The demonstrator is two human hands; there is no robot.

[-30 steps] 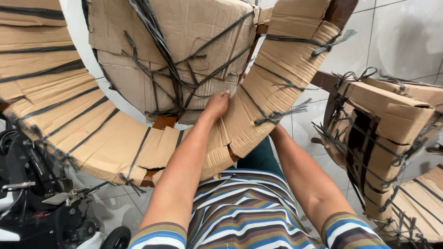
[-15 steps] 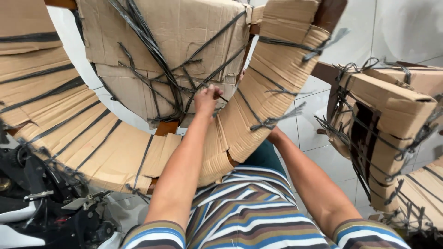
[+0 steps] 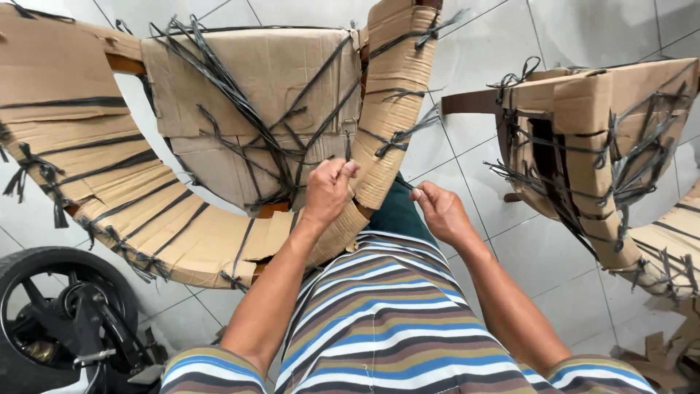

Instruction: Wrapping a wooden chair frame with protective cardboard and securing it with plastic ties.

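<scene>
Two hands | left hand (image 3: 329,191) grip pinching black strap (image 3: 348,149) on curved cardboard-wrapped frame (image 3: 219,146) | right hand (image 3: 440,211) loosely curled, empty

Two hands are showing: the left hand (image 3: 329,186) and the right hand (image 3: 440,211), each at the end of one bare forearm, two forearms in all. Two cardboard-wrapped furniture pieces are standing on the tiled floor (image 3: 474,131): one large curved piece (image 3: 182,233) is sitting right against the left hand, and one second wrapped piece (image 3: 583,138) is standing well off to the outer side of the right hand. One black wheel (image 3: 44,314) is lying below and outward of the left hand, and the black strap ties (image 3: 240,102) are crossing too thickly to count.
</scene>
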